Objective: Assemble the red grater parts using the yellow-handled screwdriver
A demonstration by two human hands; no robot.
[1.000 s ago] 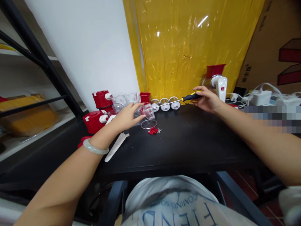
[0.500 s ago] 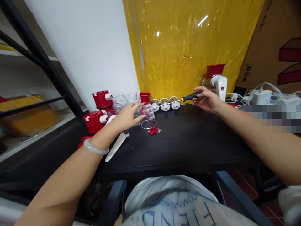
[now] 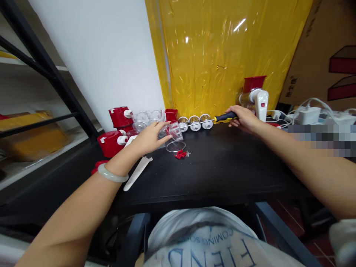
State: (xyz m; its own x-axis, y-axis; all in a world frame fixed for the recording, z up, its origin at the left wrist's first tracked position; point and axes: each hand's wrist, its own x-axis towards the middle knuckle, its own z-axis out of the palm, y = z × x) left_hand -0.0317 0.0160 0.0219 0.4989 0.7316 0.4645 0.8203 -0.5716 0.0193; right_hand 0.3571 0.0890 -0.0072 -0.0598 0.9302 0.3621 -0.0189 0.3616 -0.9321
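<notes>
My right hand point(image 3: 243, 118) is wrapped round the dark-blue and yellow handle of a screwdriver point(image 3: 222, 117). Its long metal shaft points left and reaches the clear plastic cup-like part point(image 3: 176, 131), which has red inside it. My left hand point(image 3: 152, 137) grips that part from the left, thumb below and fingers above. Just below it on the black table lies a clear ring-shaped piece point(image 3: 175, 147), beside small red pieces point(image 3: 180, 154) and several screws point(image 3: 188, 154). The exact spot where the screwdriver tip meets the part is too small to tell.
Red housings point(image 3: 111, 144) with white spouts stand at the left, near clear cups point(image 3: 147, 115). Several white-capped cylinders point(image 3: 195, 124) line the back. A white appliance with a red hopper point(image 3: 261, 105) stands behind my right hand. A white strip point(image 3: 138, 173) lies in front.
My right hand has shifted slightly left and turned, its fingers now closed further round the screwdriver handle. My left hand and the clear part stay in place.
</notes>
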